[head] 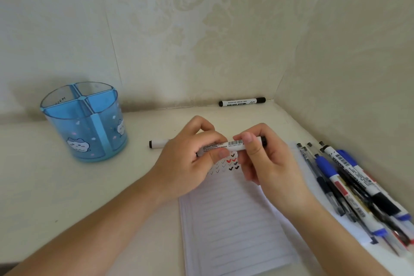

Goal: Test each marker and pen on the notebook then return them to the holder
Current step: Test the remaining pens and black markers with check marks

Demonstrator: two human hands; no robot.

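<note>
Soft, even light was cast; faint shadows were thrown; edges were bent and blurred by the wide lens.

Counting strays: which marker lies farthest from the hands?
The black-capped marker against the back wall; the held marker, its neighbour and the right-side pile sit closer.

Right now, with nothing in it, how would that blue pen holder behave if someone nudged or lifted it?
The blue pen holder looks like thin see-through plastic with nothing inside, so probably light; a nudge would likely slide it on the smooth table. It stands wide and low, so tipping seems unlikely. Its dividers probably keep it stiff when gripped.
</note>
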